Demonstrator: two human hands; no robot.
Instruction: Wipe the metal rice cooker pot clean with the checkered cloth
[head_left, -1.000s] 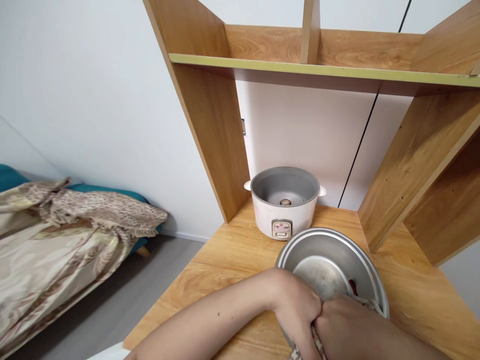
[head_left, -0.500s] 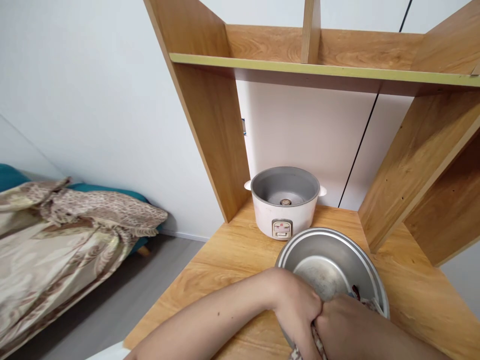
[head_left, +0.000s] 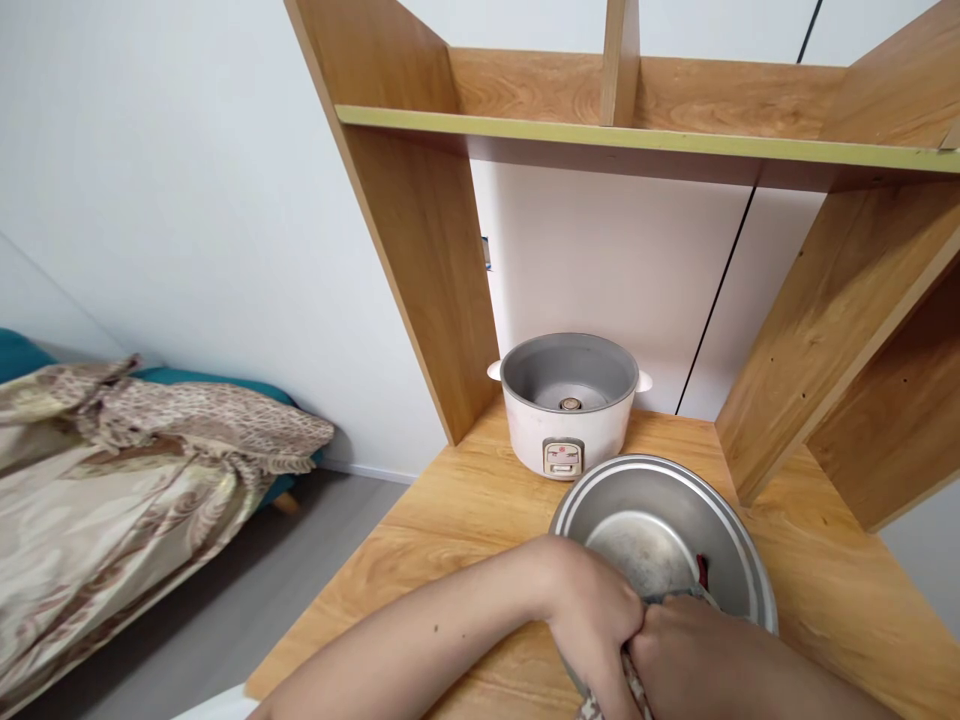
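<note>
Both of my hands are closed and pressed together over the near side of a round metal pot [head_left: 652,480], which looks like a rice cooker's inner pot. Brown-and-white patterned cloth [head_left: 637,685] shows between my left hand [head_left: 592,610] and my right hand [head_left: 694,645], gripped by both. Beside my right knuckles, a small dark red piece [head_left: 702,572] and a greyish edge of material stick out over the pot's inside. My fingertips and most of the cloth are hidden. Behind the pot stands a white rice cooker body [head_left: 566,435], lidless, its heating plate visible.
Everything stands on a wooden desk [head_left: 442,510] with a shelf [head_left: 600,135] above and upright panels at both sides. At the left, a teal sofa [head_left: 225,378] is draped with a patterned blanket [head_left: 202,420]. A white wall rises behind.
My right hand has turned slightly and shifted a little. The dark red piece beside it now stands more upright, and the greyish edge has moved. My left hand stays in place.
</note>
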